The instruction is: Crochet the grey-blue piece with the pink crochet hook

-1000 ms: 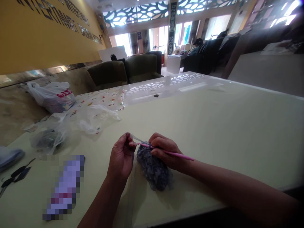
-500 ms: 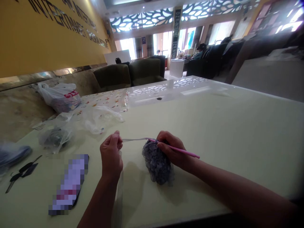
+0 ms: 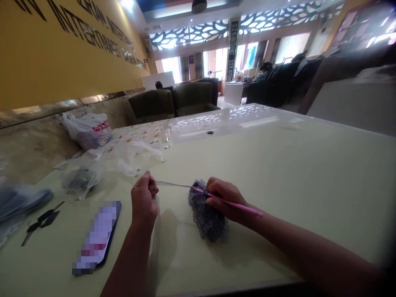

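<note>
A pink crochet hook (image 3: 236, 205) slants across the top of a grey, ruffled crocheted piece (image 3: 206, 218). My right hand (image 3: 227, 196) is closed on the hook and also pinches the upper right of the piece. To the left, my left hand (image 3: 144, 196) is closed around a thin grey strand (image 3: 173, 184), which stretches taut to the hook's tip. More translucent grey strand hangs down beside my left wrist. The piece hangs below my right fingers, over the pale table (image 3: 278, 173).
A phone (image 3: 97, 237) and keys (image 3: 41, 220) lie on the left of the table. Behind them are a clear bag (image 3: 82, 179), a crumpled plastic bag (image 3: 133, 156) and a full white bag (image 3: 88, 130). Armchairs (image 3: 196, 98) stand beyond the table.
The hook's tip now lies lower against the piece, with its handle tilted further down. The view has shifted slightly, so the table items appear further right.
</note>
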`<state>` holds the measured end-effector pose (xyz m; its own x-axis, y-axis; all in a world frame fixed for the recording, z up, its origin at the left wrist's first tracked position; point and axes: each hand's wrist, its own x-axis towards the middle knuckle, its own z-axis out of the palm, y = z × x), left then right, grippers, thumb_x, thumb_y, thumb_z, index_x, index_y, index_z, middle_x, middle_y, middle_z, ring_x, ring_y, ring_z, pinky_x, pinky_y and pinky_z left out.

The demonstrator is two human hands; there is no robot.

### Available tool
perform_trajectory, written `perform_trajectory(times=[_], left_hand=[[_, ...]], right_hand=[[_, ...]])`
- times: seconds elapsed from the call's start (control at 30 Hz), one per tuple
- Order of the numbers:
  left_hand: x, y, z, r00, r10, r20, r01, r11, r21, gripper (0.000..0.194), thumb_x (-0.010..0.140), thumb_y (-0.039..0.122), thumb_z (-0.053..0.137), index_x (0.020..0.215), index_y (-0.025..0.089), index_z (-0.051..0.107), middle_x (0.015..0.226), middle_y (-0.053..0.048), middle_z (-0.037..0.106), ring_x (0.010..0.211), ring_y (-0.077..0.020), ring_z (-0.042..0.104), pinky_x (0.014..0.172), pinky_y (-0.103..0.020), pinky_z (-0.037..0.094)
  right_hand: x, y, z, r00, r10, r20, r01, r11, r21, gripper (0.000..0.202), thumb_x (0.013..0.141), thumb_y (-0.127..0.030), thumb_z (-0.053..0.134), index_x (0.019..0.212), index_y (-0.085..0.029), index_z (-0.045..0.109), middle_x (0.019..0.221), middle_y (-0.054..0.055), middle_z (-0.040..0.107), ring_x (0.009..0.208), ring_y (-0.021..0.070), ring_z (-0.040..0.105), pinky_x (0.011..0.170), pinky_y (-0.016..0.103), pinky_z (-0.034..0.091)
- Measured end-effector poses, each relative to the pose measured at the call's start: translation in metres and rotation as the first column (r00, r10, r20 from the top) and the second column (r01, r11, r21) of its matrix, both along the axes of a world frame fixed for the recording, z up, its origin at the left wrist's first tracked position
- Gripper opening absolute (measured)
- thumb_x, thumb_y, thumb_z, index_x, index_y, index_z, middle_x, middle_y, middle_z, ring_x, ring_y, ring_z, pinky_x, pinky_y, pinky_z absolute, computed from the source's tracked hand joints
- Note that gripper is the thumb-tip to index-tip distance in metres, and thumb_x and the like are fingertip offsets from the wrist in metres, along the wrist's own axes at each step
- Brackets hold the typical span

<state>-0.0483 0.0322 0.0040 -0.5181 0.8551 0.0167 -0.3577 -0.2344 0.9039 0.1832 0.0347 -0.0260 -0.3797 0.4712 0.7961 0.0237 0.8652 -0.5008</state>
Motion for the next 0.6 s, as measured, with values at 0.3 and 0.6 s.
perform_trajectory(times=[0.3,0.6], left_hand=[[-0.051,-0.028,0.038,0.884,-0.443,-0.151,0.414,0.89,-0.193,0.028,0.077,0.035,0.073,0.099,0.018,0.07,0.106,-0.01,0.071,0.101,-0.0275,0.068,0.071,-0.037,0.06],[-0.061,-0.045,0.044,0.471,-0.361,-0.805,0.129,0.931,-0.342,0.041,0.078,0.052,0.069,0.107,0.022,0.073,0.123,-0.011,0.066,0.122,-0.0346,0.056,0.103,-0.048,0.046]], right_hand=[[0.013,0.014,0.011,0.998,0.026,-0.055,-0.042,0.942,-0.334,0.032,0.096,-0.041,0.054,0.075,-0.018,0.046,0.07,-0.002,0.044,0.063,0.0107,0.038,0.057,0.024,0.033],[0.018,0.011,0.028,0.979,0.146,-0.141,-0.188,0.913,-0.361,0.032,0.097,-0.041,0.056,0.076,-0.018,0.048,0.071,-0.002,0.046,0.065,0.0113,0.041,0.061,0.026,0.034]])
